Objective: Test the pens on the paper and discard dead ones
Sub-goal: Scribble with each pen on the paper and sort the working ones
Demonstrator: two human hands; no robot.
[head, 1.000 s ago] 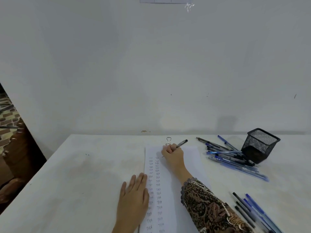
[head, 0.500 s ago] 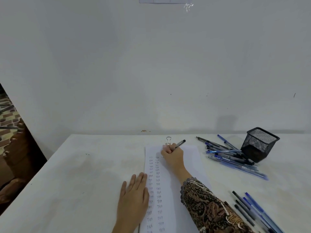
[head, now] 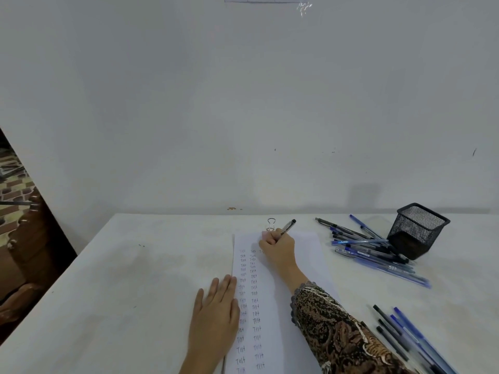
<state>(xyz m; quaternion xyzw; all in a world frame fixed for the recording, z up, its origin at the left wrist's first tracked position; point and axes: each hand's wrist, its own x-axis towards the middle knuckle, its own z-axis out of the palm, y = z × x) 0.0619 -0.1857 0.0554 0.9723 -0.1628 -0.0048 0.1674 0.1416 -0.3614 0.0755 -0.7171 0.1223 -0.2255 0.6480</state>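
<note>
A white sheet of paper (head: 305, 255) lies lengthwise on the table, with two columns of handwritten "Test" marks down its left part. My right hand (head: 276, 245) grips a black pen (head: 288, 227) in a writing hold near the sheet's top, the tip hidden under the fingers. A faint mark starts a third column beside that hand. My left hand (head: 216, 317) lies flat on the sheet's left edge, fingers straight. A heap of blue and black pens (head: 372, 252) lies at the right.
A black mesh pen holder (head: 417, 229) stands at the far right behind the heap. A second group of pens (head: 405, 338) lies at the near right corner. A metal binder clip (head: 271, 224) sits at the paper's top edge. The white table (head: 121, 279) meets a wall behind.
My right hand with the pen has shifted slightly at the top of the paper. My left hand has stayed in place.
</note>
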